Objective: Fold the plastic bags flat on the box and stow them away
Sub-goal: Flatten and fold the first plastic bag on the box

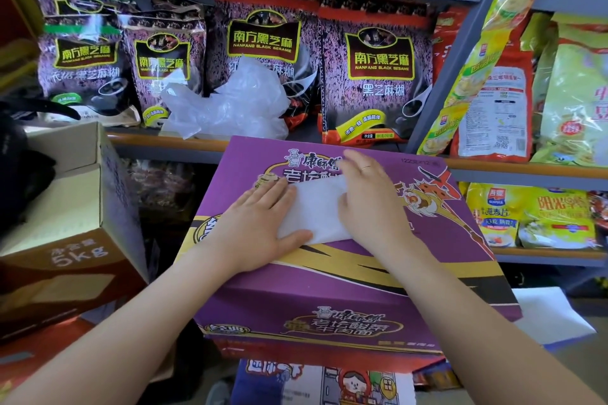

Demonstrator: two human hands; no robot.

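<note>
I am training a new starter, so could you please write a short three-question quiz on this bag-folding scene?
1. True or false: both hands press the folded bag on the purple box.
2. Where do the loose bags lie? A) on the shelf B) on the floor C) in the brown box
3. Which hand wears a ring?

Key: 1 true; 2 A; 3 the right hand, not the left hand.

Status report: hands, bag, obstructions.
Left hand and right hand pressed flat on folded white plastic bag, atop purple cardboard box. Crumpled clear plastic bags wait on shelf. Nothing obstructing.
</note>
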